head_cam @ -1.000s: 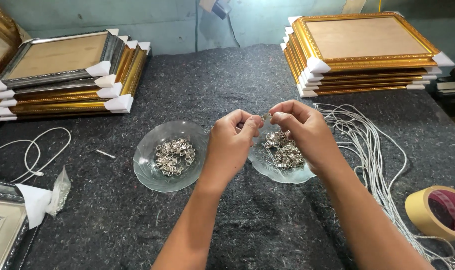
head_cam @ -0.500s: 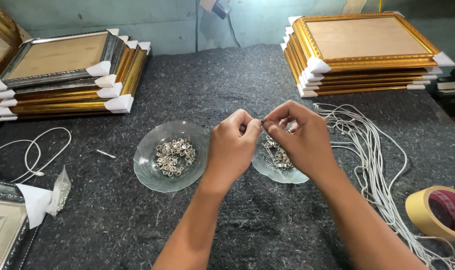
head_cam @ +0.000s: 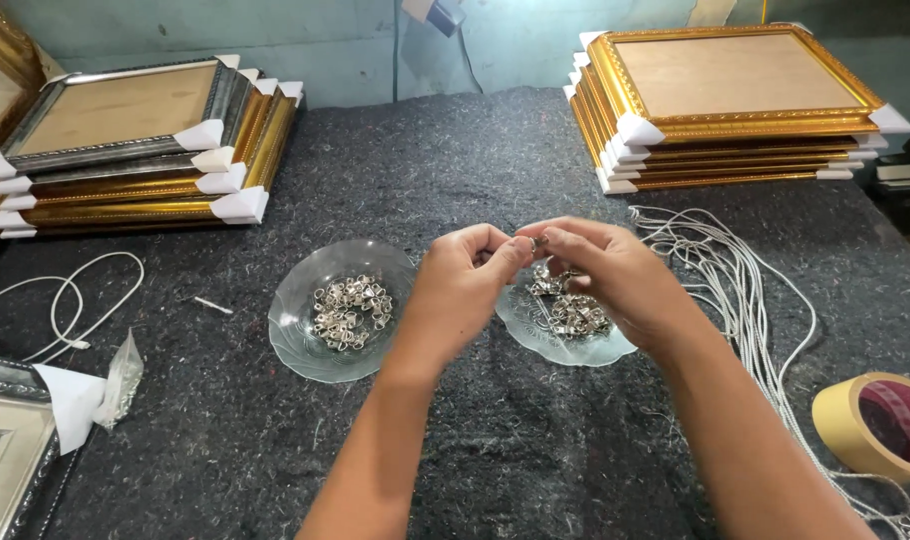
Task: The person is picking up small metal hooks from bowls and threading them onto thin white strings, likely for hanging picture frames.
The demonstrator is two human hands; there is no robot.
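Note:
My left hand (head_cam: 462,283) and my right hand (head_cam: 607,277) meet fingertip to fingertip above the dark felt table, both pinching a small silver metal piece (head_cam: 535,241) between them. Below my right hand lies a glass dish (head_cam: 535,335) holding several small metal hangers. A second glass bowl (head_cam: 305,345) with a heap of similar silver clips (head_cam: 351,311) sits just left of my left wrist.
Stacks of gold picture frames with white corner guards stand at the back left (head_cam: 140,150) and back right (head_cam: 735,100). White cords (head_cam: 745,290) lie right of the dishes, a tape roll (head_cam: 875,425) at the right edge, a white cord loop (head_cam: 70,300) and a small plastic bag (head_cam: 120,380) at the left.
Both hands have shifted slightly left and closer together, the fingertips now meeting tightly on the small metal piece. The dishes and frames have not moved.

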